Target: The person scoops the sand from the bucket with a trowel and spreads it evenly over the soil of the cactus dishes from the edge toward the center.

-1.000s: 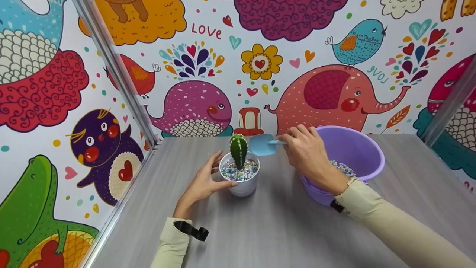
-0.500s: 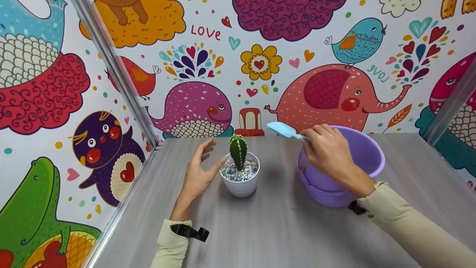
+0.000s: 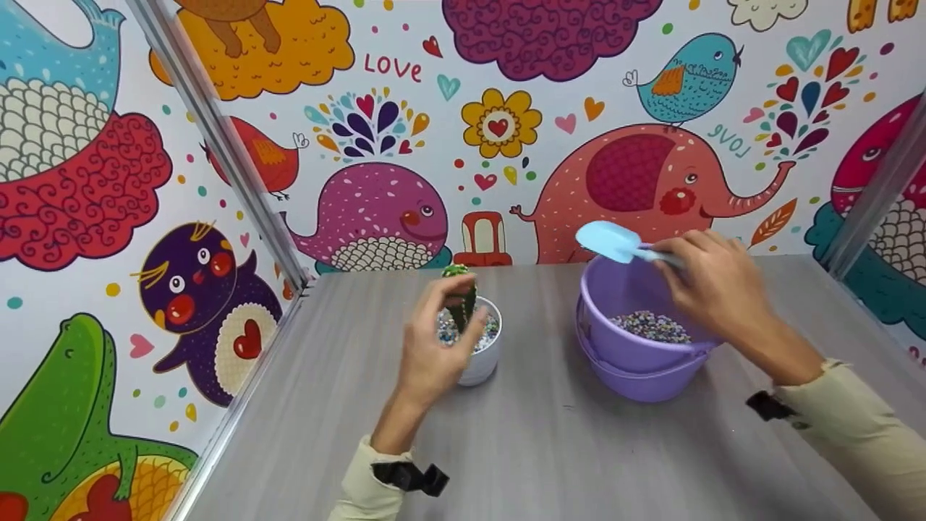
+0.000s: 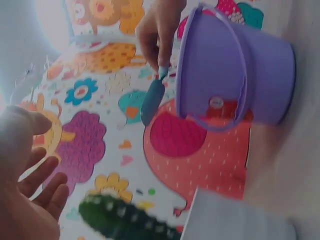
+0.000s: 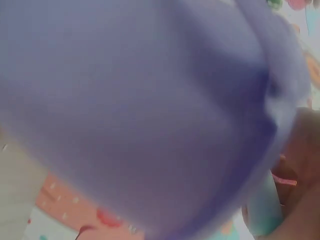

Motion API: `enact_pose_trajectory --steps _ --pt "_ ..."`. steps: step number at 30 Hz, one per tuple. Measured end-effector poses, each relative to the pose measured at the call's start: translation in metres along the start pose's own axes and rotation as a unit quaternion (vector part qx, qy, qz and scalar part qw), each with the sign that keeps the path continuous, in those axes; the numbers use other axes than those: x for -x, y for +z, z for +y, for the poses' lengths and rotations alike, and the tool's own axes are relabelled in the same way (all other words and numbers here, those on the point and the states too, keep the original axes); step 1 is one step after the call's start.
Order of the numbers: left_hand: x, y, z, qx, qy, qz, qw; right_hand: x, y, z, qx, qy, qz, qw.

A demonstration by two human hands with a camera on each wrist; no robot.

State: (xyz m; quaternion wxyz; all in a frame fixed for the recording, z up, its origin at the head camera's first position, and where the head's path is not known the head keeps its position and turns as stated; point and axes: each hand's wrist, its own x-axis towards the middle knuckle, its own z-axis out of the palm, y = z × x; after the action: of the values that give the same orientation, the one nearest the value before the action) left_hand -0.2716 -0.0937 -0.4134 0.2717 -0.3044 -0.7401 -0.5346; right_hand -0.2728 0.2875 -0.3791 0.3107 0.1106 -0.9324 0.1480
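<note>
Scooping is the step in hand, it seems: your right hand point(image 3: 712, 289) is gripping the blue scoop point(image 3: 611, 241) by its handle, fingers curled round it, blade raised over the purple bucket point(image 3: 636, 373) of coloured pebbles point(image 3: 651, 325). Your left hand point(image 3: 434, 347) is hovering, fingers relaxed and grasping nothing, just before the white pot point(image 3: 481, 369) holding the cactus point(image 3: 457, 271) on the table point(image 3: 535, 449). Next you are likely needing to dip the blade into the pebbles.

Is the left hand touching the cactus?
Apart. In the left wrist view, the left hand is open, with patterned wall showing between its fingers and the cactus.
</note>
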Motion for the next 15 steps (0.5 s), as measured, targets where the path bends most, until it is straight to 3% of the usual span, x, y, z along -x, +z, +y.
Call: enact_pose_trajectory --steps 5,9,15 --pt "0.006 0.031 0.015 -0.006 0.012 -0.081 0.9966 0.009 -0.012 0.027 0.011 0.03 -0.023 0.999" --pt "0.005 0.051 0.026 -0.003 0.01 -0.144 0.9895 0.012 -0.021 0.043 0.019 0.06 -0.073 0.995" --pt "0.0 0.087 0.025 0.0 -0.012 -0.177 0.9841 0.008 -0.028 0.052 0.021 0.072 -0.161 0.984"
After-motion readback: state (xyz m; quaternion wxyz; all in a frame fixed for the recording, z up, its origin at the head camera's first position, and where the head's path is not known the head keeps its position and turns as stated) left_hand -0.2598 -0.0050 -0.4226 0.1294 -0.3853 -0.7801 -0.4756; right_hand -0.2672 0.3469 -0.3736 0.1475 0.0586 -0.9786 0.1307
